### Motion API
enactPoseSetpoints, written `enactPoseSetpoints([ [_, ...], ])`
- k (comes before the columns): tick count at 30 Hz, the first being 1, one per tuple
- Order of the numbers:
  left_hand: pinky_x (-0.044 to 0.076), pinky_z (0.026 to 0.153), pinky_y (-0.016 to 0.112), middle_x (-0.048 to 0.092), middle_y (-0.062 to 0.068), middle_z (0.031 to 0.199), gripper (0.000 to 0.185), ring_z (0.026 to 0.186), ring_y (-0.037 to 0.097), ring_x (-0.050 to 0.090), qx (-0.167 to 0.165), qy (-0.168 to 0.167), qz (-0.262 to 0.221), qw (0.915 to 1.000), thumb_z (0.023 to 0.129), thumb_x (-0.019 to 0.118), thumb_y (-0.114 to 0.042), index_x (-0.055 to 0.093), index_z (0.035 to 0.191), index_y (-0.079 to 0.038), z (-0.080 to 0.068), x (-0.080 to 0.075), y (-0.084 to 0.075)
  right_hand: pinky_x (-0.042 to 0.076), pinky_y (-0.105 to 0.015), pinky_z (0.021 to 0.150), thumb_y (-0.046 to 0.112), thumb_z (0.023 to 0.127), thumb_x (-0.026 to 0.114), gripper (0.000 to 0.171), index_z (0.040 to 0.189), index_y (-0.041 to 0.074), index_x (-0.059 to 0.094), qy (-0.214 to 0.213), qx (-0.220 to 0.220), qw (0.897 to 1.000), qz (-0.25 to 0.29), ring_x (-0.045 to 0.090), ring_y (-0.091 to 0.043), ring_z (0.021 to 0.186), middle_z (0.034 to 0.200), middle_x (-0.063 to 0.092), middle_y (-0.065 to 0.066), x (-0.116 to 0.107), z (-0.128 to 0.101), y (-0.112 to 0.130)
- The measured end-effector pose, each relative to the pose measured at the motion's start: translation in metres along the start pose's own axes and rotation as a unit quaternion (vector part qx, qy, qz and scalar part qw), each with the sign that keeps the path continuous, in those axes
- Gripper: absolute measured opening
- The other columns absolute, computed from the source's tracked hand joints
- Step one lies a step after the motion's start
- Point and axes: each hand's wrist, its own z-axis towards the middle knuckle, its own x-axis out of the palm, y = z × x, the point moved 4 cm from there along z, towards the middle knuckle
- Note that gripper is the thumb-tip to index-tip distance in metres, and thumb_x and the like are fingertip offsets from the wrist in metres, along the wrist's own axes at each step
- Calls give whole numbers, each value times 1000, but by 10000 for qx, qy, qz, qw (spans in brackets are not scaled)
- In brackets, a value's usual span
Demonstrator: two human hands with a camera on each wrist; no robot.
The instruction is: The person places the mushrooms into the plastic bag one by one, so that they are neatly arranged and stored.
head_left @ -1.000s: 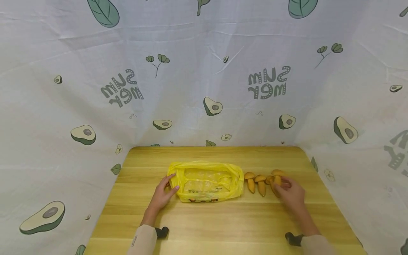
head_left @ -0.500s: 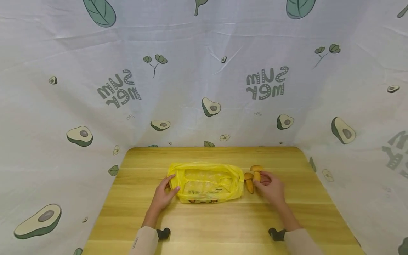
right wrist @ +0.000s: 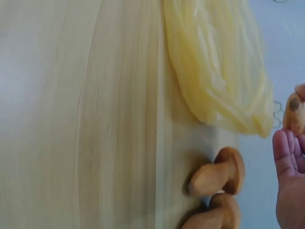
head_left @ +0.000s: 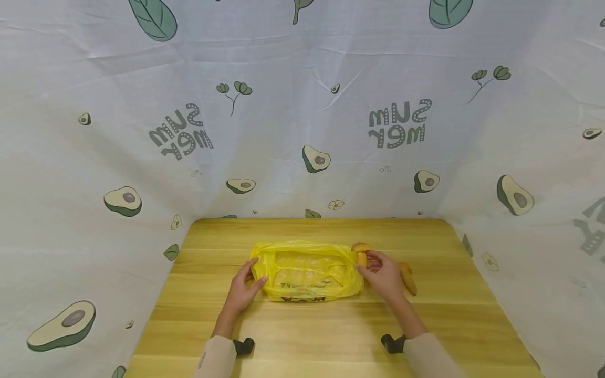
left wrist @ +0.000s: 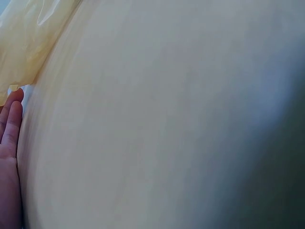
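Counting from the yellow plastic bag [head_left: 308,270], one bag was noted near the middle of the wooden table [head_left: 312,325], lying flat. Three mushrooms were counted in all. One mushroom [head_left: 361,252] was held just off the bag's right end, cap up, pinched by the stem between thumb and fingers of the right hand [head_left: 384,275]. Two more mushrooms [right wrist: 217,193] were seen in the right wrist view, lying side by side on the table beside the bag's right end; in the head view only part of one [head_left: 408,278] was visible past the right hand. The left hand [head_left: 242,290] was laid at the bag's left end, fingers fairly straight and close together, thumb [head_left: 258,284] touching the plastic. Both forearms were stretched forward from the table's near edge, wrists low, sleeves pale.
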Motion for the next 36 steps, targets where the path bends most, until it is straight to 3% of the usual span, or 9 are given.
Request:
enactPoseSetpoints([
  [9, 48, 107, 56, 47, 21, 155, 68, 127, 40, 60, 79, -46, -327, 9994, 94, 77, -21, 47, 154, -9, 0, 1, 1, 54, -14, 75, 23, 89, 83, 50, 132, 3, 65, 63, 27, 10000, -1, 67, -22, 96, 124, 68, -16, 21, 2, 13],
  [19, 52, 106, 44, 56, 16, 146, 57, 125, 32, 62, 158, -23, -23, 9999, 96, 75, -24, 56, 148, -15, 0, 0, -2, 57, -20, 77, 17, 87, 83, 48, 130, 2, 66, 136, 1, 9999, 100, 68, -23, 95, 121, 68, -16, 49, 3, 25],
  [27, 47, 109, 54, 46, 22, 156, 65, 131, 39, 58, 14, -45, -141, 9999, 97, 74, -28, 49, 153, -8, -1, -2, 1, 56, -20, 75, 14, 84, 85, 47, 127, 2, 67, 315, -35, 9987, 397, 66, -21, 91, 118, 68, -15, 79, 4, 34],
  [36, 49, 108, 52, 43, 24, 158, 71, 129, 40, 59, 50, -59, 75, 9999, 97, 74, -30, 42, 156, -7, -1, 1, -1, 58, -25, 75, 15, 83, 86, 46, 124, 2, 68, 524, -187, 9968, 578, 66, -19, 88, 116, 68, -15, 112, 6, 42],
])
